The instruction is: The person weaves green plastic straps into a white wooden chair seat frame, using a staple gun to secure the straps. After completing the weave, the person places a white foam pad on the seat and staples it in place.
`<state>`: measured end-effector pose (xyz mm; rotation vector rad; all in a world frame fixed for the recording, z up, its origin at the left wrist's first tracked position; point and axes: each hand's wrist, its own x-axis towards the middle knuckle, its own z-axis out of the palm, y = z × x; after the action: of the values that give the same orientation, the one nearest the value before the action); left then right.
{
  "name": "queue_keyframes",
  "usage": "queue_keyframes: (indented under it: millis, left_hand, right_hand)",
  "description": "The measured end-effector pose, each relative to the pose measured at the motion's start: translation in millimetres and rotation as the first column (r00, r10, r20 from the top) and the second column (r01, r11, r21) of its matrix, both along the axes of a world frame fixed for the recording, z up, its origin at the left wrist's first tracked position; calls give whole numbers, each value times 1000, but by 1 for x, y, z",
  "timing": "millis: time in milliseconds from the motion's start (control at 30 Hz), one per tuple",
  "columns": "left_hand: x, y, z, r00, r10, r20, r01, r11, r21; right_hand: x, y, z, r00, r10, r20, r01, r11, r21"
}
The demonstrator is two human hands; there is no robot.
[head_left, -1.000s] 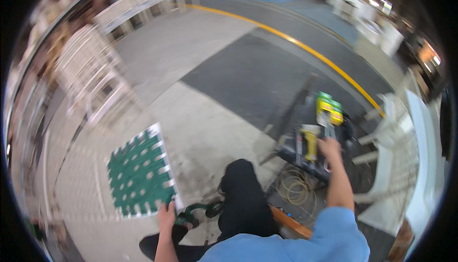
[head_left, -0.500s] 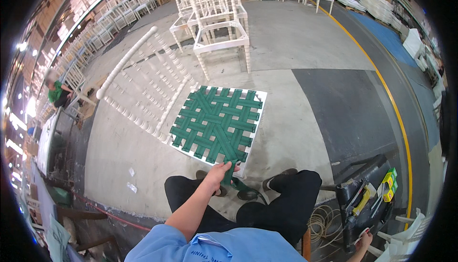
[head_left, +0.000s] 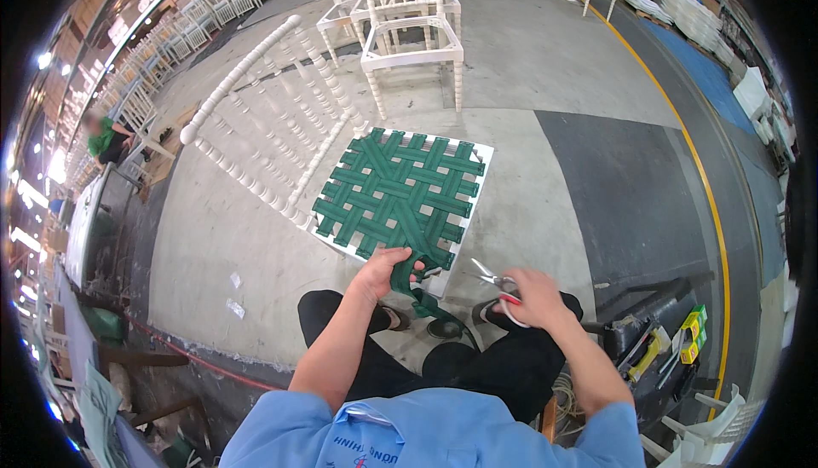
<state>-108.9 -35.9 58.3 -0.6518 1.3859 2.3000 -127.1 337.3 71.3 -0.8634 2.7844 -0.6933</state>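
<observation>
A white chair with a turned-spindle back [head_left: 243,67] stands before me, its seat woven with green webbing straps [head_left: 400,187]. At the seat's near corner, my left hand [head_left: 383,274] is closed on the loose end of a green webbing strap [head_left: 407,274], whose tail hangs down between my legs. My right hand [head_left: 535,299] is closed around the handles of a pair of scissors [head_left: 489,275]. The scissors' blades are spread and point toward the strap, a short way to its right.
At my right a black padded stool [head_left: 641,340] carries a yellow-handled tool [head_left: 650,355] and a yellow-green box [head_left: 694,332]. Unfinished white chair frames [head_left: 413,50] stand stacked ahead. A coiled hose [head_left: 567,400] lies by my right leg. Another person [head_left: 104,139] sits at far left.
My right hand has come from beside the stool to the front of my right knee and now holds scissors with spread blades. My left hand keeps its grip on the strap.
</observation>
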Motion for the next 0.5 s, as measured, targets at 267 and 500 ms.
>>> queue_keyframes:
  millis: [267,500]
  left_hand:
    - [14,5,3,997,-30,73,36,996,-84]
    - [23,7,9,996,-76,-43,75,997,-21]
  right_hand:
    - [-73,-96,-36,887,457,-63,-430,868,248]
    - [-80,-112,-51,877,474,84,-479,845,237]
